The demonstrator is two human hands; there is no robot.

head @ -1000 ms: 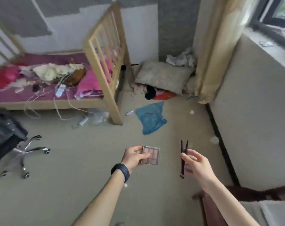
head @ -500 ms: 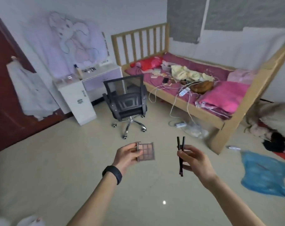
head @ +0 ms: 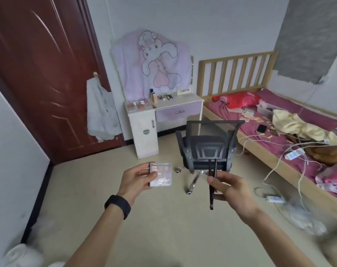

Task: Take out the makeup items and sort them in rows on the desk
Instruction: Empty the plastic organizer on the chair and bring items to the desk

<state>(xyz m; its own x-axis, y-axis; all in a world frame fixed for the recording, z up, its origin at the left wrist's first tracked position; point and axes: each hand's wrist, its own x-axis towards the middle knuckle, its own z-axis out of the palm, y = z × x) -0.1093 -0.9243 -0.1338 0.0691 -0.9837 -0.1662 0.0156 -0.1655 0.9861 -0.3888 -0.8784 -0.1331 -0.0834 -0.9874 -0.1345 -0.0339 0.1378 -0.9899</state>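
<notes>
Two big things frame our view: a dark red door [head: 38,74] on the left and a wooden bed [head: 302,112] with a purple sheet on the right. Between them stands the white and lilac desk [head: 175,112], with some makeup items [head: 160,97] lying along its top by the wall. A black mesh chair [head: 208,147] sits just in front of it. Nearer, we hold both hands out over the floor. Our left hand [head: 136,180], a black band [head: 118,206] on its wrist, grips an eyeshadow palette [head: 163,174] by one edge. Our right hand [head: 231,187] pinches two thin dark pencils [head: 211,199], upright, side by side.
</notes>
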